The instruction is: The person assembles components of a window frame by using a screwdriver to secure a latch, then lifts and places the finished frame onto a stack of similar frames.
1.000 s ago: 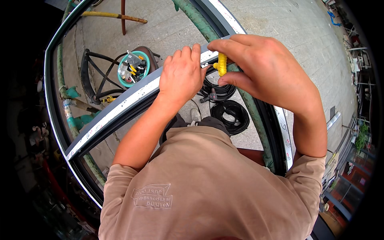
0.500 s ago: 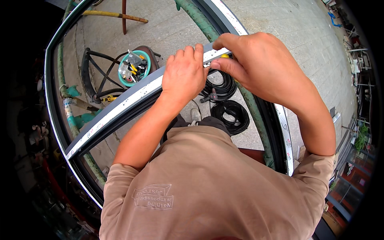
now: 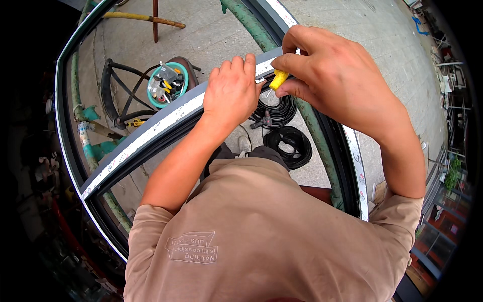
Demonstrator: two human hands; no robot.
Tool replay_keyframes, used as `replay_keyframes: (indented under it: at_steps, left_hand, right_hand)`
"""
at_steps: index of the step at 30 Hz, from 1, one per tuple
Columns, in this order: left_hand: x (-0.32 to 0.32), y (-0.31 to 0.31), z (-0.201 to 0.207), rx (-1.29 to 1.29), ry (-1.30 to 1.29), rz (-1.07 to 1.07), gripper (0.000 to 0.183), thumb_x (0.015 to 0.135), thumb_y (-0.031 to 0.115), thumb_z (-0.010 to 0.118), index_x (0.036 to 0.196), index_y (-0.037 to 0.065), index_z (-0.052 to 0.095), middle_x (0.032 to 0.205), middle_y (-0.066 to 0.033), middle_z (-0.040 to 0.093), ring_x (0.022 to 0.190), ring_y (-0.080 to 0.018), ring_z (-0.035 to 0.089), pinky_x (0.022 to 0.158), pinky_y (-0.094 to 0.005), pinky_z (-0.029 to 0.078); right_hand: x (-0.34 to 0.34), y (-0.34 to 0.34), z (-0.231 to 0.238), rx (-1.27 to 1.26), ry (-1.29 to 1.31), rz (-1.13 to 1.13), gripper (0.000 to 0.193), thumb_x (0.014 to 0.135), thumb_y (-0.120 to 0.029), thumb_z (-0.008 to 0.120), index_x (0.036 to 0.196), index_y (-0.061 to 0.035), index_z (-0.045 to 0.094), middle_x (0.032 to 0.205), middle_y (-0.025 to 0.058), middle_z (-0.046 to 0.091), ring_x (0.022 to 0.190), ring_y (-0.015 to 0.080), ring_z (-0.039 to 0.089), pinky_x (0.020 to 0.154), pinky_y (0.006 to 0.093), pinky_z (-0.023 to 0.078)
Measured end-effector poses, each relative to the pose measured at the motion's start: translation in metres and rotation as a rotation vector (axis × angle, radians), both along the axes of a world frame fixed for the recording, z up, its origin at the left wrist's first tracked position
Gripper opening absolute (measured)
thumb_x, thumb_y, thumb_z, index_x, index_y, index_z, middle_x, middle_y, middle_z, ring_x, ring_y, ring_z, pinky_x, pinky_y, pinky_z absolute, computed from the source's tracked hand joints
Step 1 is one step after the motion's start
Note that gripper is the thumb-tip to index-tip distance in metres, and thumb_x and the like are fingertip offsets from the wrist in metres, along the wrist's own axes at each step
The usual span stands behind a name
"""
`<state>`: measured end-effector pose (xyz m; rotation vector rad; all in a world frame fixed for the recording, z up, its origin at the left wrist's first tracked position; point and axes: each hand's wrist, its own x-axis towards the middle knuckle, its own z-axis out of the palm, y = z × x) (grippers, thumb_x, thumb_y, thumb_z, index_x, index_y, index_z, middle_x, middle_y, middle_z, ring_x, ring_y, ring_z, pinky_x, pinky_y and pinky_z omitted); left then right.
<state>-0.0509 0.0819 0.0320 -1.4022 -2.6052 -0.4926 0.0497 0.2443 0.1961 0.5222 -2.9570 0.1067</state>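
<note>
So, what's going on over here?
A person is working at the crossbar of a large frame. The left hand lies over the bar, and the right hand pinches a small yellow-handled tool just beside it. Whether the tool touches the bar is hard to tell. Beyond the bar, to the left, is a teal bowl of assorted small items; black coils lie on the ground below.

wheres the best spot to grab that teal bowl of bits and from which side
Probably take the teal bowl by its right rim, coming from above, over the white-faced frame bar: that stretch of rim shows bare, while a clear bag crowds the upper left and loose parts fill the middle.
</note>
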Motion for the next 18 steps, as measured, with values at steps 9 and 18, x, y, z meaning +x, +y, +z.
replay_keyframes:
  at_steps: [9, 18]
  left_hand:
    - [0.000, 0.001, -0.002, 0.008, 0.011, -0.022, 0.047, 0.088, 0.025, 0.072, 0.125, 0.000, 0.056, 0.100, -0.0128, 0.060, 0.095, -0.0345, 0.062, 0.080, -0.0466, 0.048]
    - [0.000, 0.003, -0.006, -0.034, 0.050, -0.009, 0.058, 0.089, 0.032, 0.073, 0.134, 0.000, 0.056, 0.101, -0.0120, 0.062, 0.095, -0.0311, 0.064, 0.081, -0.0446, 0.049]
  right_hand:
    - [-0.008, 0.001, -0.018, -0.229, -0.013, -0.081, 0.019, 0.084, -0.018, 0.076, 0.096, -0.0031, 0.071, 0.079, 0.0165, 0.070, 0.077, 0.0395, 0.069, 0.068, 0.0483, 0.054]
    - [-0.003, 0.002, -0.005, 0.129, -0.010, -0.120, 0.022, 0.084, -0.021, 0.074, 0.094, -0.0011, 0.073, 0.074, 0.0180, 0.069, 0.077, 0.0392, 0.070, 0.067, 0.0468, 0.055]
